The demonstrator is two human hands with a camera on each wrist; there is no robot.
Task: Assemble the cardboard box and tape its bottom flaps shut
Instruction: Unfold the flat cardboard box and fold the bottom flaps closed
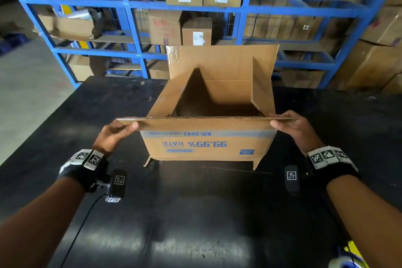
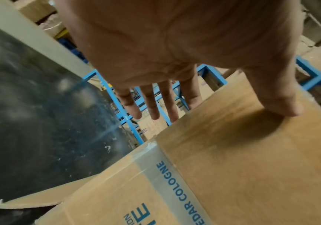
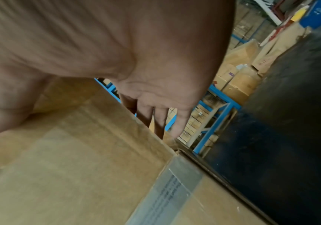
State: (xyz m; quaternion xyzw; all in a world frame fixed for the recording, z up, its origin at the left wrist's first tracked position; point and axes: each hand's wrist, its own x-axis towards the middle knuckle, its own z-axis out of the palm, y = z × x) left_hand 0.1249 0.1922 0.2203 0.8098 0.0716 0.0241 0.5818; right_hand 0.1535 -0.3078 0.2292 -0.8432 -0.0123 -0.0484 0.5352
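1. Our left hand (image 1: 113, 135) pinches the left end of the near flap (image 1: 206, 118) of the cardboard box (image 1: 206, 143): the thumb lies on the flap's near face and the fingers pass behind it. In the left wrist view the thumb (image 2: 283, 103) presses the brown flap surface while the fingers (image 2: 153, 105) reach straight past its edge; whether their tips touch the far side is hidden.
2. Our right hand (image 1: 298, 130) holds the right end of the same flap the same way, thumb on the near face, fingers over the top edge. In the right wrist view the fingers (image 3: 161, 120) drop behind the flap edge and their tips are cut off by the cardboard.
3. The flap stands between our hands with its corrugated edge toward us, so its far face cannot be seen from the head camera.
4. The box sits upside down on the black table (image 1: 195, 213), its blue print "99.99% RATE" and "KB-2041" inverted. The far flap (image 1: 221, 61) stands upright, the right side flap (image 1: 262, 91) leans inward, and the interior is dark and hard to make out.
5. Old clear tape (image 2: 155, 167) crosses the box wall below the flap fold.
6. Blue shelving (image 1: 134, 28) loaded with cartons rises behind the table.
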